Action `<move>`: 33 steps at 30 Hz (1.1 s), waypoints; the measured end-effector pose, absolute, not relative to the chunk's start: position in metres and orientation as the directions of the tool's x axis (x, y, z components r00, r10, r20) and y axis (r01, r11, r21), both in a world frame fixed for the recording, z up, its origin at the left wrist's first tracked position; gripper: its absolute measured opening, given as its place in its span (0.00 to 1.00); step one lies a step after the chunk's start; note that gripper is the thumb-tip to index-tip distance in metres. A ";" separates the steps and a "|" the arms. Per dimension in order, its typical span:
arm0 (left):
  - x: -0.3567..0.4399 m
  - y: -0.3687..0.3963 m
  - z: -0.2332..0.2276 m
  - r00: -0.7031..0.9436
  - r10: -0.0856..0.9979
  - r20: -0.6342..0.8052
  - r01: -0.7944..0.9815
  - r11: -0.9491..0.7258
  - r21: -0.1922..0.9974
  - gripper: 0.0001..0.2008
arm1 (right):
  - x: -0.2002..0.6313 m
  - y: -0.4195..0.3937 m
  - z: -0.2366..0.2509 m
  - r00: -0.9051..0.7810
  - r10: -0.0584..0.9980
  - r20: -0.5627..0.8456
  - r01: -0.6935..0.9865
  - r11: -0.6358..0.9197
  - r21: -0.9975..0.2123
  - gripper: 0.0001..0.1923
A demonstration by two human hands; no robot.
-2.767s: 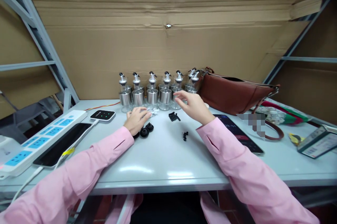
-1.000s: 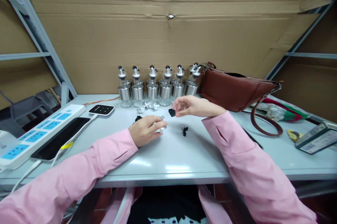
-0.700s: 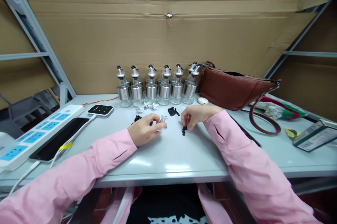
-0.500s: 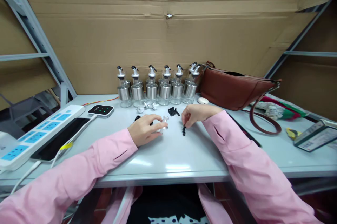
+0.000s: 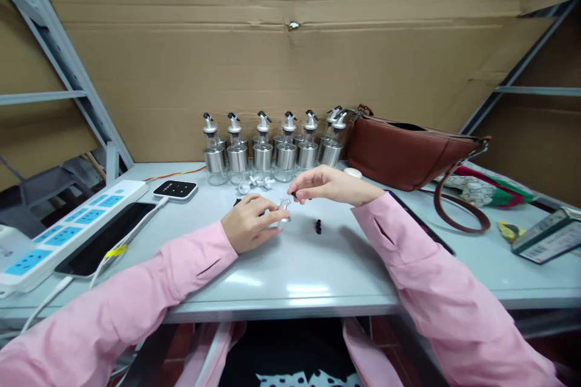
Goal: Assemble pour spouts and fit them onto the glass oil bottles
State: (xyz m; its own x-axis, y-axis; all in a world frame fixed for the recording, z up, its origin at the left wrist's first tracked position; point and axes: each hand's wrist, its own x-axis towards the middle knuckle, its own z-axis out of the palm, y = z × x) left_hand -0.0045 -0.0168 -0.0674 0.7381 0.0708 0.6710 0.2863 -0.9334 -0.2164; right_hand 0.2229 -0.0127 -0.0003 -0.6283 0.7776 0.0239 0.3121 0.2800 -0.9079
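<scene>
My left hand (image 5: 254,222) is closed around a white pourer spout (image 5: 284,205), its fingertips and thumb gripping the lower part. My right hand (image 5: 324,186) pinches a small black piece (image 5: 294,195) just above and to the right of the spout's top; I cannot tell whether they touch. A few more small black pieces (image 5: 318,226) lie on the table below my right hand. Further white spouts (image 5: 256,185) rest behind my left hand. Some black parts (image 5: 237,201) are mostly covered by that hand, and the black levers at the back are hidden by my right hand.
Glass bottles with steel sleeves and pourers (image 5: 285,155) line the back. To their right are a brown bag (image 5: 403,151), a white round case (image 5: 353,173) and a box (image 5: 549,235). On the left lie a power strip (image 5: 68,235), a phone (image 5: 104,240) and a small device (image 5: 176,189).
My right hand has lifted a small black piece from the small group on the table and brought it up and left, beside the spout. My left hand stays in place.
</scene>
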 end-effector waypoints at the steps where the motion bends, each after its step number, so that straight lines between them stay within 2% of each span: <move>1: -0.005 -0.017 -0.068 0.738 0.074 0.670 0.291 -0.932 -0.217 0.11 | 0.222 -0.013 -0.001 -0.628 0.777 0.032 0.305 0.284 -0.909 0.14; 8: -0.004 -0.018 -0.067 0.698 0.081 0.711 0.324 -0.922 -0.213 0.11 | 0.212 -0.018 -0.003 -0.587 0.807 0.072 0.215 0.241 -0.947 0.12; 16: -0.005 -0.018 -0.068 0.691 0.135 0.710 0.362 -0.915 -0.179 0.11 | 0.212 -0.017 -0.004 -0.588 0.806 0.067 0.228 0.245 -0.942 0.14; 26: -0.006 -0.017 -0.069 0.685 0.125 0.718 0.367 -0.910 -0.192 0.11 | 0.211 -0.017 -0.006 -0.585 0.805 0.096 0.196 0.255 -0.947 0.11; 33: -0.006 -0.018 -0.067 0.679 0.120 0.725 0.374 -0.905 -0.201 0.11 | 0.210 -0.015 -0.009 -0.584 0.807 0.087 0.128 0.197 -0.972 0.10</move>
